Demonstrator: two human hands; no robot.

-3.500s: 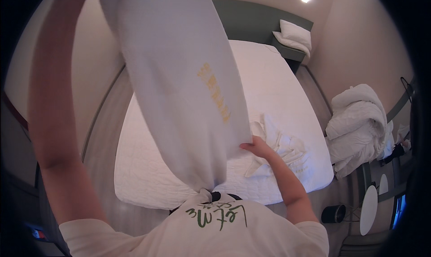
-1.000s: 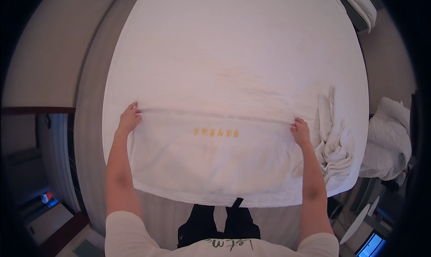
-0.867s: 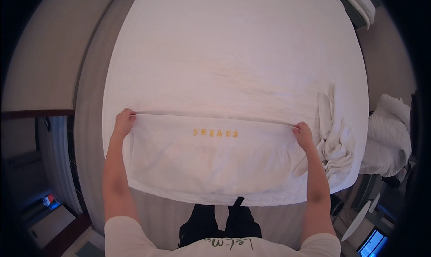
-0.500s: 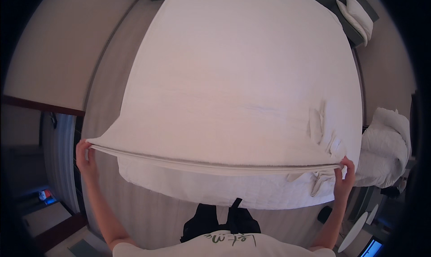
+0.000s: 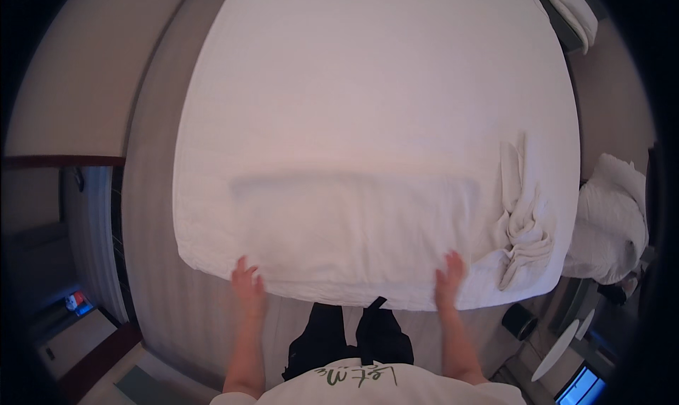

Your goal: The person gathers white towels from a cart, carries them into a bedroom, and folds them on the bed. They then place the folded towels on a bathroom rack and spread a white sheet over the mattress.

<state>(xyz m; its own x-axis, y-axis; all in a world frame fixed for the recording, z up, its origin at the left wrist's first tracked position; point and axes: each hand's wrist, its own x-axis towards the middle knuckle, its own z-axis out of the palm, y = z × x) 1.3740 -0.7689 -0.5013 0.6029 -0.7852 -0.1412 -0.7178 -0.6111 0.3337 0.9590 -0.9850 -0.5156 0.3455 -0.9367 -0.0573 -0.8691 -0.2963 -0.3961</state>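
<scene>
A white bed (image 5: 332, 73) fills the middle of the view. Over its near part lies or settles a smooth white cloth (image 5: 353, 221), its far edge smeared by motion. My left hand (image 5: 247, 285) is at the cloth's near left corner, fingers apart and somewhat blurred. At the near right corner, my right hand (image 5: 450, 278) has its fingers pointing up and spread from the thumb. Neither hand shows a clear grip on the cloth. Crumpled white fabric (image 5: 525, 235) lies bunched to the right of the cloth.
White pillows (image 5: 576, 13) rest at the far right. A heap of white bedding (image 5: 608, 221) sits beyond the bed's right side. Near the right corner are a dark bin (image 5: 520, 321) and a round white tabletop (image 5: 556, 352). Wooden floor (image 5: 152, 193) runs along the left.
Both hands have moved inward and come closer together. The cloth edge stretched taut between them has dropped toward the bed, and the grip at its corners no longer shows.
</scene>
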